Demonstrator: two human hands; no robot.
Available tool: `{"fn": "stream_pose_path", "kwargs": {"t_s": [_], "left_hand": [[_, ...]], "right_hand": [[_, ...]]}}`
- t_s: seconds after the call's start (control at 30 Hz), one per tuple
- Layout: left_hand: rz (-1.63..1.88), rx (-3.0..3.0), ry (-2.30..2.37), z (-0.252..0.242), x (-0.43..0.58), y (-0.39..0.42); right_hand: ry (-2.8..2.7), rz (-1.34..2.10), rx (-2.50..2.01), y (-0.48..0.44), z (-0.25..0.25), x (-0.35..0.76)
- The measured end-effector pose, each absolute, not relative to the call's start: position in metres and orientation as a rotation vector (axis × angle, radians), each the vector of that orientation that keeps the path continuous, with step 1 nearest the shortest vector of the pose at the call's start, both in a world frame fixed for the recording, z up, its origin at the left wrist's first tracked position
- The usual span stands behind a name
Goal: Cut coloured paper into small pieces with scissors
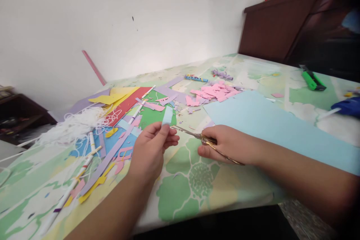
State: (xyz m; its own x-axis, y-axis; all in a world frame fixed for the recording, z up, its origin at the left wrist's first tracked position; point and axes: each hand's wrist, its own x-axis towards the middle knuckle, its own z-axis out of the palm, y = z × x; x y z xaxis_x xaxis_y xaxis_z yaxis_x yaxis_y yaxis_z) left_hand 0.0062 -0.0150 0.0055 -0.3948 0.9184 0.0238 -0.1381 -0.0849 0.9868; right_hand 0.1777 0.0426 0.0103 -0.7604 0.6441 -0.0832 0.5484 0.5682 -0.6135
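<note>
Between the thumb and fingers of my left hand point(153, 144) is a small light blue paper strip point(168, 115), held upright. My right hand point(225, 144) grips a pair of gold-handled scissors point(206, 138), whose blades point left and reach close to the left fingertips, just below the strip. Whether the blades touch the paper I cannot tell. Under and beyond the right hand lies a large light blue paper sheet point(264, 116). A heap of pink paper cut-outs point(215, 92) sits behind the scissors.
Tangled white string point(73, 125) and coloured paper scraps point(112, 157) cover the left side. Decorated white sticks point(60, 202) lie among them. A blue decorated tube point(197, 78) is at the back. Farther right are a green cutter point(313, 78) and a dark blue object point(347, 107).
</note>
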Motion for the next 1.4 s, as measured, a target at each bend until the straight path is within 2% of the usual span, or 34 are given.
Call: {"fn": "stream_pose_path", "kwargs": {"t_s": [0.17,0.33,1.07,1.2,1.4], "left_hand": [[1.668,0.951,1.299,0.005,0.01,-0.018],[1.534,1.01,1.27,0.002,0.014,-0.021],[1.385,1.211,1.454,0.004,0.018,-0.028],[1.253,1.271,1.539,0.002,0.017,-0.028],[1.319,1.294,1.533,0.001,0.015,-0.027]], "right_hand": [[-2.671,0.727,-1.156,0.041,0.009,0.174],[-2.676,0.632,-1.174,0.041,0.008,0.172],[-2.745,0.557,-1.057,0.042,0.006,0.169],[-2.738,0.519,-1.123,0.044,0.007,0.169],[-2.713,0.564,-1.106,0.042,0.008,0.172]]}}
